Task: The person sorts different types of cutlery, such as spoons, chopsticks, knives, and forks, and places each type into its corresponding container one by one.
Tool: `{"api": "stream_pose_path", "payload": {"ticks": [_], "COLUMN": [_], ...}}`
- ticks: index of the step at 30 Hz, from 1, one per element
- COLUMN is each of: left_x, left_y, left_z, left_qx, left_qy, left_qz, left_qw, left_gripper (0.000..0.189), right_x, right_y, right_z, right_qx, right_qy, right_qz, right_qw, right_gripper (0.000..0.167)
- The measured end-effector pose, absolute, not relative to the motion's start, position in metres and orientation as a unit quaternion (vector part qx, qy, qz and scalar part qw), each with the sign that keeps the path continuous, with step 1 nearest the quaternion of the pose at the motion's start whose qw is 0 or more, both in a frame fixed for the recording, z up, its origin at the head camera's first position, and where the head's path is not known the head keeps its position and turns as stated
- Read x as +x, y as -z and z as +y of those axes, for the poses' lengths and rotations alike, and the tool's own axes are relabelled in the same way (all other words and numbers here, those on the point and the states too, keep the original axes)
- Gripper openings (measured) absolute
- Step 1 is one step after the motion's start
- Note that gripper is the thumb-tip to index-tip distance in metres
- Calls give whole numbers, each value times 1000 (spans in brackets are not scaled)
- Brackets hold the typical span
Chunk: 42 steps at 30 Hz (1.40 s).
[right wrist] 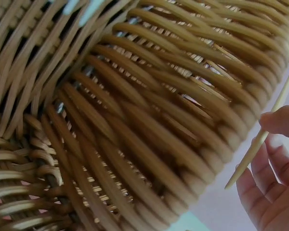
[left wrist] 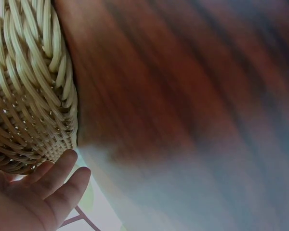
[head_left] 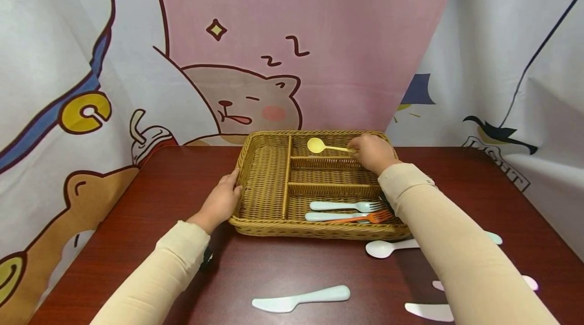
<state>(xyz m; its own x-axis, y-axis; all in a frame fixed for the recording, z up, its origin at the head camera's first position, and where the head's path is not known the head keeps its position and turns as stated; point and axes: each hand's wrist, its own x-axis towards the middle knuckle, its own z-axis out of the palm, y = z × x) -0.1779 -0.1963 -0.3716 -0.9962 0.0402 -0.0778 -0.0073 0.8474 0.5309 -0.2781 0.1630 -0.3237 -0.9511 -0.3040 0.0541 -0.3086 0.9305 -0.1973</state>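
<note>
A yellow spoon (head_left: 316, 145) is pinched by its handle between the thumb and fingers of my right hand (head_left: 375, 153), above the back compartment of a wicker basket (head_left: 264, 183). The right wrist view shows the thin handle (right wrist: 250, 153) crossing the fingers, just outside the basket's woven wall (right wrist: 149, 120). My left hand (head_left: 219, 203) rests against the basket's left side, its fingers extended along the weave in the left wrist view. In the front compartment lie a pale blue fork (head_left: 337, 206), another pale blue utensil (head_left: 319, 216) and an orange fork (head_left: 376, 217) partly over it.
On the dark red table (head_left: 150, 213) lie a pale green knife (head_left: 296, 300) in front, a white spoon (head_left: 378, 249) by the basket's front right, and a white knife (head_left: 426, 311). My right sleeve partly covers pink (head_left: 530, 282) and pale green (head_left: 494, 238) utensils. A patterned cloth (head_left: 356, 51) hangs behind.
</note>
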Motion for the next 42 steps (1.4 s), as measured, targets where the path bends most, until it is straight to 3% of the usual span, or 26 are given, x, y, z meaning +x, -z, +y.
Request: {"api": "stream_pose_path", "payload": {"ticks": [42], "left_x": [-179], "left_y": [374], "left_z": [-198], "left_qx": [8], "left_qy": [-298], "left_qz": [954], "left_qw": [39], "left_gripper": [58], "right_x": [-285], "right_y": [318], "right_z": [162], "right_qx": [185], "right_qy": [-89], "right_qz": [-978], "right_qw": [-37], "right_gripper": [31]}}
